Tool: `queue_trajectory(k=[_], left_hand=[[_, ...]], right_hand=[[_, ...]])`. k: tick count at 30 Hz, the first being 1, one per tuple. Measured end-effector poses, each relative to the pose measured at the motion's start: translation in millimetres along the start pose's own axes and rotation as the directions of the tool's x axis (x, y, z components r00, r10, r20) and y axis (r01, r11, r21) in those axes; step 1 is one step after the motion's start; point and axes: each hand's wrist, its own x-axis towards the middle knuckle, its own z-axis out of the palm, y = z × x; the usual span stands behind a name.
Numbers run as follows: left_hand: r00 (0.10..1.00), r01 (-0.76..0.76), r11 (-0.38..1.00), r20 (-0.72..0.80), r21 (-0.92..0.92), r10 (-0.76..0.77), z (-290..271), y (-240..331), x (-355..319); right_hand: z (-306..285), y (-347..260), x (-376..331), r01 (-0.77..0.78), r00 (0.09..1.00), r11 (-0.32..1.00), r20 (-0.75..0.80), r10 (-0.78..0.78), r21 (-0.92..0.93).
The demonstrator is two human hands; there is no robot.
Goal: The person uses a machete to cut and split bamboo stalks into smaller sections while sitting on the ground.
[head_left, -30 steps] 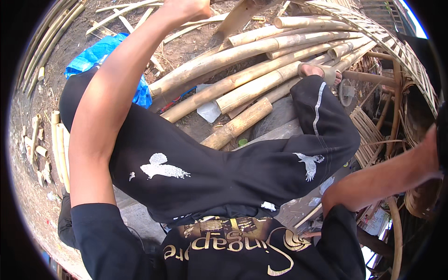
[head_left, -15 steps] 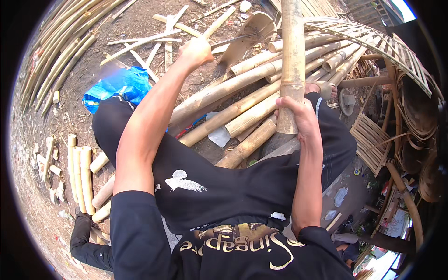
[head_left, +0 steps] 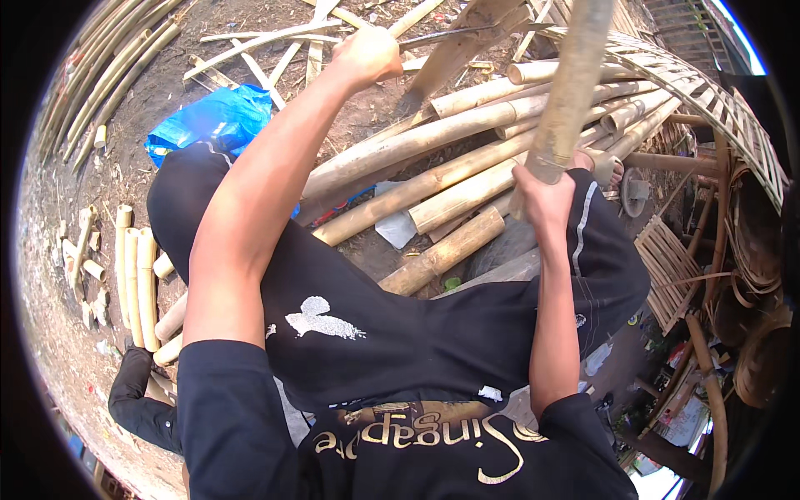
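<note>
My left hand (head_left: 367,58) is closed in a fist at the end of my outstretched arm. A long, thin dark blade (head_left: 446,35) runs from it toward the right; its handle is hidden in my fingers. The far end of the blade lies close to a thick bamboo pole (head_left: 575,75), and I cannot tell whether they touch. My right hand (head_left: 546,200) is wrapped round the lower end of that pole, which stands up, its top leaning right and out of the picture. Behind the blade is a brown slab (head_left: 450,67).
Cut bamboo poles (head_left: 467,183) lie piled before my legs. A blue plastic bag (head_left: 208,121) rests by my left knee. Short bamboo pieces (head_left: 146,287) lie at left, and long poles (head_left: 125,75) at the far left. A slatted bamboo frame (head_left: 708,100) curves at right.
The bamboo pole has tilted, its top going right, and its lower end has risen to my right hand. My left hand has moved up and slightly right with the blade.
</note>
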Motion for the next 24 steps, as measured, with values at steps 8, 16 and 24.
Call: queue_trajectory(k=[8,16,24], left_hand=[[0.985,0.128,0.991,0.11,0.022,-0.13,12,-1,10],[0.997,0.071,0.996,-0.015,-0.054,-0.072,31,0,12],[0.997,0.071,0.994,-0.022,-0.086,-0.073,41,-7,21]], right_hand=[[26,46,-10,-0.227,0.958,0.963,0.213,0.193,0.144],[-48,-58,4,0.375,0.917,0.881,-0.252,-0.308,0.289],[-29,-46,-5,0.589,0.784,0.759,-0.426,-0.452,0.278]])
